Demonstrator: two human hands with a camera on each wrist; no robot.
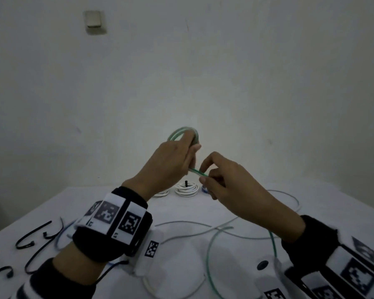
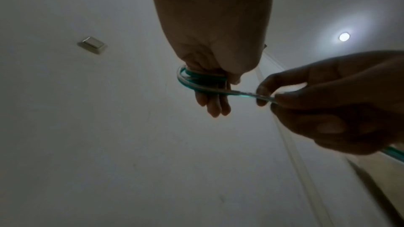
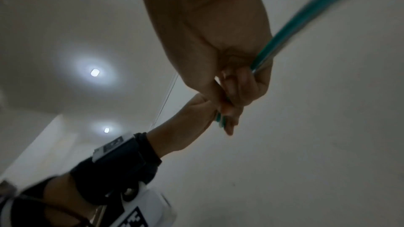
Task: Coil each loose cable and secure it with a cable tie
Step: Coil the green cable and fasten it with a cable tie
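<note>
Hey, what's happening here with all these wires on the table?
A person is winding a green cable into a coil. The left hand holds the loops wound so far, raised above the white table, while the right hand pinches the next stretch and feeds it in. Much of that cable still trails loose across the table. Black cable ties lie at the left, unused for this one. A white coil sits at the far edge.

The left hand (image 1: 171,167) covers most of the green cable (image 1: 183,132) coil. A small blue thing (image 1: 204,189) behind the right hand (image 1: 231,182) is too hidden to name. At seven o'clock, black cable ties (image 1: 34,240) partly vanish under the wristband (image 1: 112,227). The right wrist view blurs the cable.
</note>
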